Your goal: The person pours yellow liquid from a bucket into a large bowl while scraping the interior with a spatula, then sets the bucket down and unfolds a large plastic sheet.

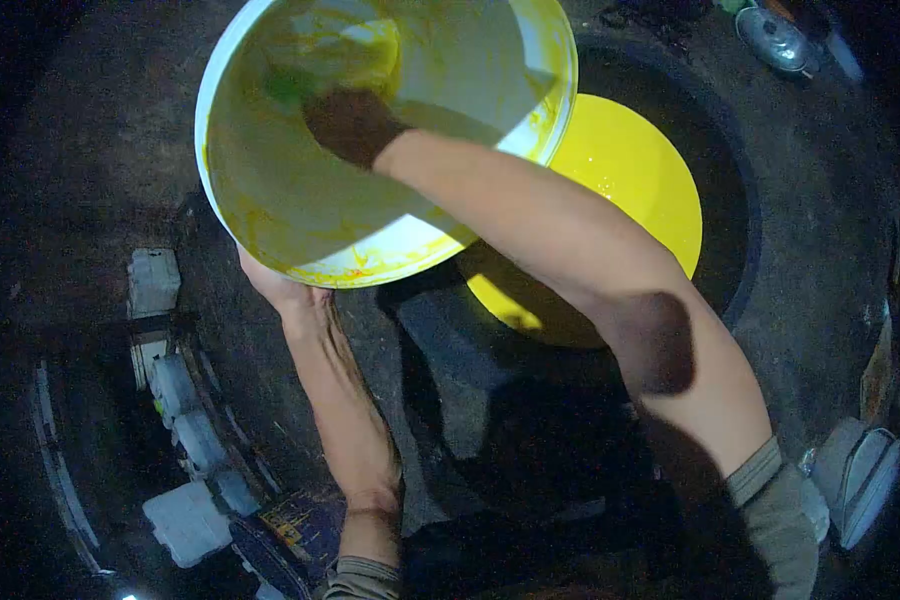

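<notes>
A large white bucket (420, 230), smeared with yellow inside, is tilted with its mouth toward me. At its lower left rim, my left hand (280, 285) supports it from outside, fingers mostly hidden behind the wall. My right hand (355, 120) reaches deep inside, dark in shadow, beside something green (288, 86) that is blurred; its fingers cannot be made out. Below and to the right of the bucket, a round surface of bright yellow liquid (635, 170) shows, partly covered by my right forearm.
Pale cartons (188, 522) lie in a line at the lower left. A metal lid (773, 42) is at the upper right. A grey bag (858, 480) sits at the lower right. A dark ring (725, 150) surrounds the yellow surface.
</notes>
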The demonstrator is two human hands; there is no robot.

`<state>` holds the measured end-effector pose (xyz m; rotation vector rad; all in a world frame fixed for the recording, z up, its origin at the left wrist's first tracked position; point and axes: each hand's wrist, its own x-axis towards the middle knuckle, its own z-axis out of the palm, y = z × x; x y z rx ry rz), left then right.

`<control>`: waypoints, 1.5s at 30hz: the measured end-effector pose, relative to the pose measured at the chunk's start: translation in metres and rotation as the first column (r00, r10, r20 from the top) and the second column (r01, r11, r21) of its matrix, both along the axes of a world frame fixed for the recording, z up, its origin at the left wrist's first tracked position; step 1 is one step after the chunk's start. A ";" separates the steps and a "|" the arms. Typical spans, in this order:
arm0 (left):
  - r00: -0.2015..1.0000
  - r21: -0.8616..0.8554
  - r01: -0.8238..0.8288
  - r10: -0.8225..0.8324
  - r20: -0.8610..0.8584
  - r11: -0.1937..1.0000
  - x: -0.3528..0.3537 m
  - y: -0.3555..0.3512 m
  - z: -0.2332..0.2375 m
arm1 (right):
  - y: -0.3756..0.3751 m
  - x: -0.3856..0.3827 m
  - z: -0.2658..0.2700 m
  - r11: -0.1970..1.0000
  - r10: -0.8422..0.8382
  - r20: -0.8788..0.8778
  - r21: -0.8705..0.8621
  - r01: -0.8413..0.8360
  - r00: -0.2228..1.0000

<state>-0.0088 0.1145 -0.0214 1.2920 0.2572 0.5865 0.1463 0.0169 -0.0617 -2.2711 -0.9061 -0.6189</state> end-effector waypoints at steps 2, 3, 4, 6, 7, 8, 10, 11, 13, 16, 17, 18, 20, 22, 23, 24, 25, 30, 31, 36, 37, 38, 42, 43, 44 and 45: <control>1.000 0.023 0.009 -0.009 0.019 1.000 0.000 -0.002 -0.001 | -0.002 -0.017 -0.017 0.980 0.008 -0.068 -0.196 -0.022 0.998; 1.000 -0.046 0.019 -0.018 0.015 0.999 -0.001 -0.005 0.001 | -0.005 -0.024 -0.016 0.954 0.004 -0.104 -0.297 -0.035 0.995; 0.999 -0.113 0.033 -0.032 0.011 0.993 -0.002 -0.010 0.006 | -0.008 -0.020 -0.009 0.989 -0.018 -0.010 -0.149 0.017 1.000; 0.998 -0.137 0.058 -0.059 0.001 0.989 -0.003 -0.011 0.006 | -0.012 -0.014 0.006 0.982 -0.098 0.150 0.174 0.072 0.984; 0.997 -0.094 0.071 -0.071 -0.001 0.993 -0.003 -0.006 0.003 | -0.017 -0.004 0.012 0.974 -0.161 0.175 0.188 0.128 0.971; 0.997 -0.049 0.079 -0.079 0.002 0.996 -0.003 -0.001 0.003 | -0.023 0.012 0.022 0.963 -0.219 0.203 0.205 0.177 0.954; 0.997 -0.033 0.074 -0.074 0.010 0.997 -0.003 0.001 0.003 | -0.037 0.038 0.025 0.963 -0.246 0.071 0.128 0.235 0.967; 0.997 -0.029 0.074 -0.074 0.020 0.997 -0.003 -0.002 0.004 | -0.052 0.045 0.015 0.972 -0.228 -0.089 0.030 0.232 0.970; 1.000 0.002 0.000 0.000 0.009 1.000 -0.006 -0.017 0.012 | -0.076 0.026 -0.008 0.928 -0.356 -0.091 0.078 0.363 0.930; 1.000 0.002 0.011 -0.011 0.007 1.000 -0.003 -0.023 0.017 | -0.065 0.020 -0.040 0.949 -0.273 -0.221 -0.219 0.225 0.936; 0.999 -0.011 0.033 -0.033 0.025 0.999 -0.003 -0.022 0.015 | -0.062 0.018 -0.041 0.965 -0.244 -0.263 -0.157 0.208 0.933; 0.998 -0.025 0.053 -0.052 0.042 0.998 -0.001 -0.022 0.013 | -0.062 0.014 -0.026 0.977 -0.212 -0.305 -0.095 0.192 0.929; 1.000 0.051 -0.018 0.018 -0.003 0.999 -0.006 -0.025 0.019 | -0.067 0.007 0.010 0.960 -0.225 -0.349 0.078 0.268 0.910; 1.000 0.064 -0.024 0.024 -0.002 0.998 -0.006 -0.023 0.019 | -0.079 0.013 0.013 0.919 -0.294 -0.246 0.194 0.344 0.924; 1.000 0.035 0.005 -0.005 0.016 0.999 -0.002 -0.019 0.015 | -0.085 0.024 0.013 0.891 -0.334 -0.199 0.252 0.378 0.921; 0.998 0.006 0.036 -0.036 0.044 0.999 -0.002 -0.017 0.015 | -0.079 0.039 -0.008 0.887 -0.362 -0.249 0.205 0.414 0.899; 0.998 -0.006 0.043 -0.043 0.054 0.999 -0.005 -0.023 0.019 | -0.071 0.034 -0.030 0.901 -0.336 -0.284 0.183 0.394 0.898; 0.997 -0.054 0.058 -0.055 0.061 0.997 -0.005 -0.024 0.019 | -0.059 0.030 -0.052 0.970 -0.143 -0.355 0.137 0.203 0.924; 0.999 -0.037 0.028 -0.026 0.041 0.999 -0.006 -0.026 0.020 | -0.061 0.033 -0.045 0.935 -0.190 -0.375 0.214 0.284 0.907; 1.000 0.000 0.009 -0.009 0.014 1.000 -0.010 -0.036 0.028 | -0.071 0.049 -0.056 0.970 -0.212 -0.217 0.072 0.232 0.953; 0.999 -0.025 0.019 -0.018 0.026 1.000 -0.009 -0.039 0.030 | -0.068 0.050 -0.058 0.980 -0.181 -0.162 0.049 0.192 0.970; 0.999 -0.051 0.028 -0.026 0.044 0.998 -0.009 -0.042 0.035 | -0.066 0.050 -0.059 0.988 -0.149 -0.106 0.026 0.152 0.983; 1.000 -0.046 -0.003 0.005 0.022 0.999 -0.009 -0.043 0.034 | -0.079 0.031 -0.005 0.952 -0.205 -0.412 0.127 0.279 0.888; 1.000 -0.029 -0.004 0.004 0.024 1.000 -0.009 -0.043 0.035 | -0.086 0.035 0.011 0.944 -0.239 -0.496 0.084 0.320 0.835; 1.000 -0.024 0.006 -0.005 0.029 1.000 -0.010 -0.046 0.037 | -0.090 0.022 0.025 0.954 -0.236 -0.537 0.032 0.300 0.810; 0.999 -0.019 0.018 -0.017 0.034 1.000 -0.010 -0.048 0.040 | -0.082 0.023 0.014 0.972 -0.196 -0.496 0.019 0.236 0.846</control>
